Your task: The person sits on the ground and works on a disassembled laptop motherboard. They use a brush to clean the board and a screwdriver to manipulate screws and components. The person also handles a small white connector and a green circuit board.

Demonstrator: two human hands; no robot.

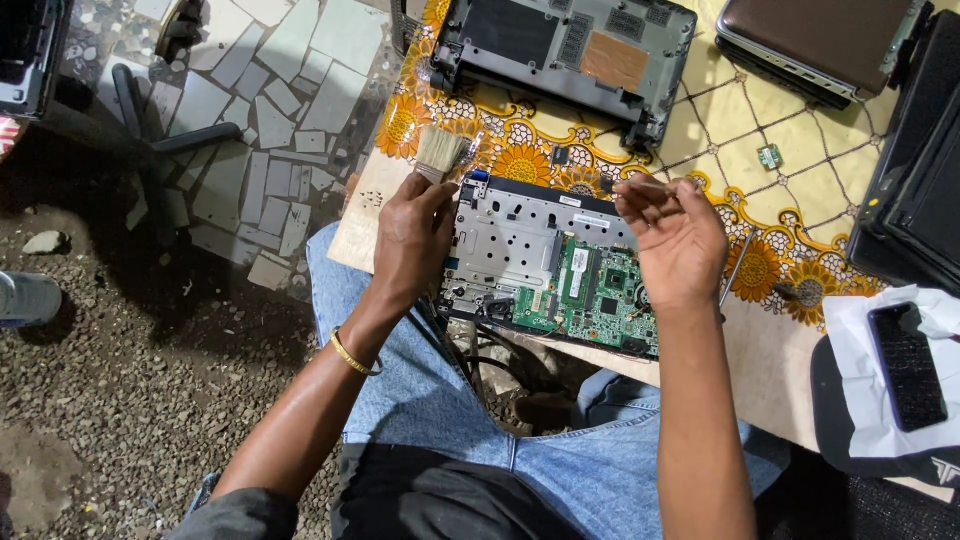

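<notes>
A small white rectangular label (571, 201) sits on the opened laptop's (540, 260) top edge.

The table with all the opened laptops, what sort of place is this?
Probably a small informal laptop repair spot, perhaps outdoors. An opened laptop base with its green circuit board bare lies under the hands, other laptop shells sit on the flowered table, and gravel ground lies beside it.

Through the head camera I saw that both forearms were bare, with no sleeves reaching the wrists. The left hand (415, 235) had a thin gold-coloured bangle (352, 357) around its wrist. The right hand (680, 240) wore nothing that I could see. The legs were in light blue denim jeans (560, 460), and a dark shirt hem hung over the waistband.
</notes>
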